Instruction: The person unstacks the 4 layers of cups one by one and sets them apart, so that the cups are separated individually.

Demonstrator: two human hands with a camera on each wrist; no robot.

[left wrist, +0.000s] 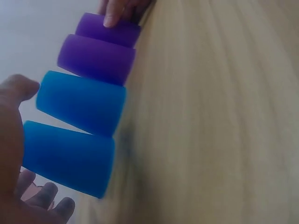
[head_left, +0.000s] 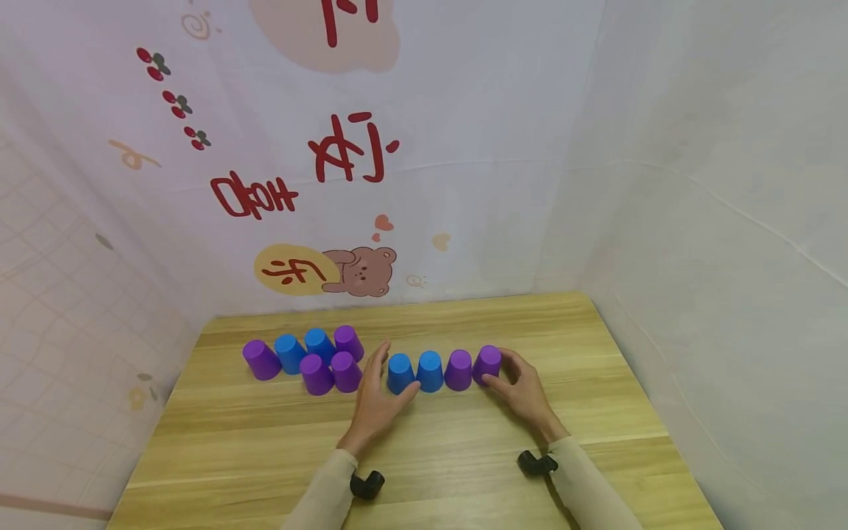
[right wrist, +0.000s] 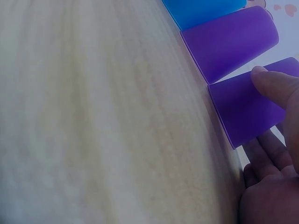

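Observation:
Four upside-down cups stand in a row: a left blue cup [head_left: 400, 375], another blue cup [head_left: 430, 372], a purple cup [head_left: 458, 371] and, at the right end, a second purple cup [head_left: 488, 366]. My left hand [head_left: 377, 405] is spread beside the left blue cup, fingers along its left side and thumb in front, near both blue cups. Whether the thumb touches one, I cannot tell. At the other end my right hand [head_left: 528, 391] holds the right-end purple cup, its thumb [right wrist: 275, 85] on the near side and its fingers reaching behind.
Left of my left hand several more upside-down cups stand in two rows, among them a purple cup [head_left: 262, 360] and a blue cup [head_left: 290, 355]. They are on the wooden table [head_left: 437, 471]. A printed white curtain [head_left: 477, 184] hangs behind and at both sides.

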